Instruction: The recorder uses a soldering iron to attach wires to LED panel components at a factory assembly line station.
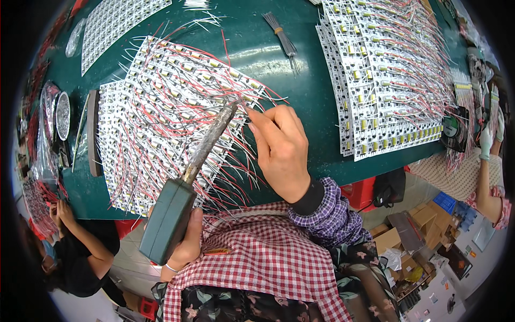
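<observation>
My left hand is wrapped round the dark green handle of a soldering iron. The iron's worn metal barrel slants up to the right, its tip at the upper right part of a white sheet of circuit boards. Red and white wires stick out all over this sheet, among small yellow parts. Right beside the tip, my right hand pinches a thin wire between thumb and forefinger. The exact point where wire and board meet is too small to make out.
A stack of similar wired boards lies to the right on the green table. Farther back are a banded bundle of grey wires and a bare board sheet. A dark bar borders the boards. Co-workers' hands show on both sides.
</observation>
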